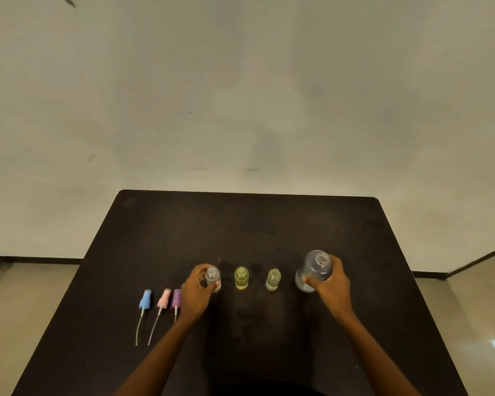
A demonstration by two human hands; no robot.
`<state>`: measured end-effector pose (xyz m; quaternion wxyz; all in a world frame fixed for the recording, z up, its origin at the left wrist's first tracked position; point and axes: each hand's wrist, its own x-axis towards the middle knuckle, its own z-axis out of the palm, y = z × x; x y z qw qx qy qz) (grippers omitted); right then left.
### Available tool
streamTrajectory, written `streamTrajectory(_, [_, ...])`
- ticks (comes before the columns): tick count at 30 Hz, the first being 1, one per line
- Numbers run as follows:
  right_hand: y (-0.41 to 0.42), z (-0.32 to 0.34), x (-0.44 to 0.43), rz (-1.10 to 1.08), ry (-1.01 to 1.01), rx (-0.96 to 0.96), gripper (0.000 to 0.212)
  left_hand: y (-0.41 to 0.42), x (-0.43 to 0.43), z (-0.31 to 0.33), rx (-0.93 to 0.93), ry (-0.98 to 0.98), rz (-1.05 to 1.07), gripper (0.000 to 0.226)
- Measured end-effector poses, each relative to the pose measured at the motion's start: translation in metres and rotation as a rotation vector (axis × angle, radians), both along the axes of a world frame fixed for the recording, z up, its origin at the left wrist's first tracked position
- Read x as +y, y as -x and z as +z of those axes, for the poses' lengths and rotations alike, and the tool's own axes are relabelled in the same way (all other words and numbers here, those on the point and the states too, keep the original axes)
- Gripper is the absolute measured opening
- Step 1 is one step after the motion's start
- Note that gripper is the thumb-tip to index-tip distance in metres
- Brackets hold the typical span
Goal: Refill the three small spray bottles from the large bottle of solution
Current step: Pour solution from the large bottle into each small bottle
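Wraps the fingers of the left hand (196, 290) round the leftmost small spray bottle (213, 279), which is uncapped, upright on the black table (240, 224), and looks clear and nearly empty. Clasps the large bottle (316, 267) in the right hand (330, 284), fingers curled about its far side, thumb low on the near wall, neck open. Cannot tell whether its base rests on the table or hangs just above it.

Leaves two small bottles untouched between the hands: the middle bottle (241, 278) and the right small bottle (273, 279), both open-necked, both holding yellowish liquid. Keeps three spray heads flat in a row left of the left hand: the blue spray head (145, 300), the pink spray head (164, 298) and the purple spray head (177, 298), dip tubes trailing toward the near edge.

Likely handles light and tippy at the small end, so best pinned low on the body with the neck left free. Probably handles smooth-walled and slippery at the large end, with liquid shifting on the tilt; better taken at the body under the shoulder than at the neck. Calls for a slow pour, since the necks are narrow and no funnel shows.
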<state>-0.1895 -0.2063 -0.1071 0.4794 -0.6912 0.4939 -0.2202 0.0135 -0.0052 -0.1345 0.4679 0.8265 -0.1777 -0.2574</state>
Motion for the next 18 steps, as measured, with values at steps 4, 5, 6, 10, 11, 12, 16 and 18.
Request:
streamTrajectory(4, [-0.002, -0.003, -0.001, 0.022, -0.023, -0.006, 0.066, -0.002, 0.000, 0.001, -0.004, -0.025, -0.044, 0.026])
streamTrajectory(5, [-0.001, -0.005, -0.001, 0.017, -0.018, -0.002, 0.067, -0.002, 0.000, 0.000, -0.013, -0.024, -0.046, 0.026])
streamTrajectory(6, [-0.001, -0.007, 0.000, 0.013, -0.013, 0.000, 0.068, -0.001, 0.000, -0.001, -0.021, -0.024, -0.047, 0.026])
streamTrajectory(10, [-0.001, -0.013, 0.002, -0.001, -0.012, 0.008, 0.072, -0.001, 0.000, -0.006, -0.025, -0.063, -0.049, 0.028])
streamTrajectory(11, [0.000, -0.014, 0.002, -0.002, -0.010, 0.011, 0.073, -0.001, 0.000, -0.007, -0.015, -0.074, -0.043, 0.029])
streamTrajectory(12, [-0.001, -0.015, 0.002, -0.002, -0.005, 0.013, 0.074, -0.001, 0.000, -0.008, -0.003, -0.084, -0.038, 0.029])
streamTrajectory(16, [-0.001, -0.020, 0.004, -0.012, 0.017, 0.026, 0.079, -0.002, -0.002, -0.009, -0.004, -0.077, -0.042, 0.029])
streamTrajectory(18, [-0.001, -0.021, 0.004, -0.017, 0.024, 0.034, 0.080, -0.002, -0.001, -0.010, -0.015, -0.062, -0.047, 0.030])
